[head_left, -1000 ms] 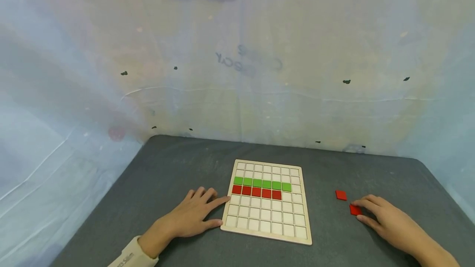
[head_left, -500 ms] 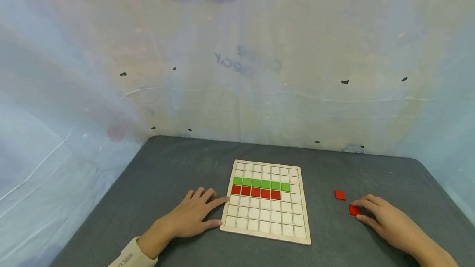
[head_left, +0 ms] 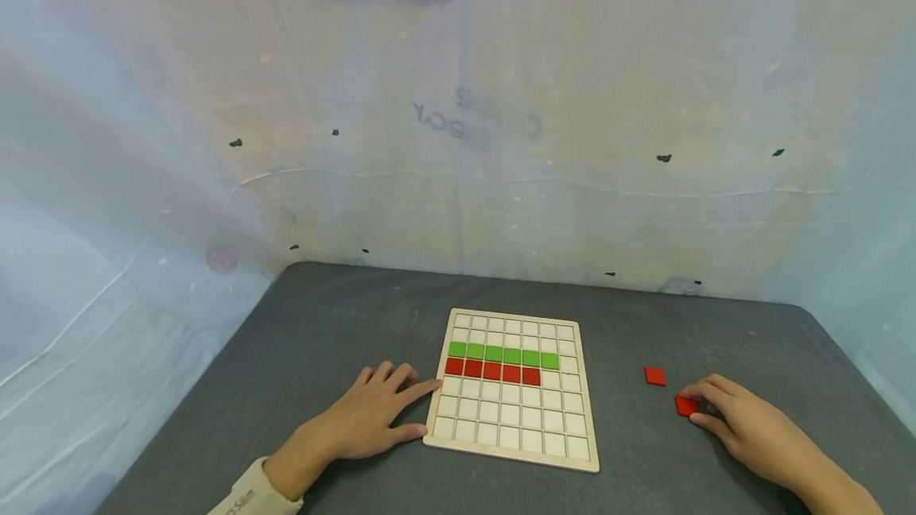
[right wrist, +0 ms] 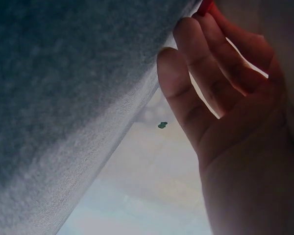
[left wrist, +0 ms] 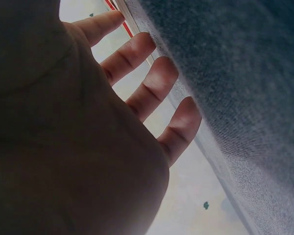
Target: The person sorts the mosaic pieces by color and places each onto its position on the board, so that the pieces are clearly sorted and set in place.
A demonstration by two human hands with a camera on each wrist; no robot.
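Observation:
My left hand (head_left: 368,416) lies on the table with fingers spread, its index fingertip and thumb touching the left edge of a wooden grid board (head_left: 512,461). The board bears a row of green tiles (head_left: 494,353) and, just below, a row of red tiles (head_left: 492,370). Off to the right, my right hand (head_left: 747,427) pinches a loose red tile (head_left: 686,405) between thumb and index finger, at the tabletop. In the right wrist view only a bit of this red tile (right wrist: 204,7) shows past the fingers. Another red tile (head_left: 654,376) lies flat, up and left of that hand.
A dark grey cloth covers the table (head_left: 343,316). Pale patterned sheeting (head_left: 458,205) rises behind it and at both sides. The tabletop between the board and the loose tiles is bare cloth.
The right hand and its red tile have shifted very slightly to the right in the last half second. The left hand, the board and the other tiles stay as they were.

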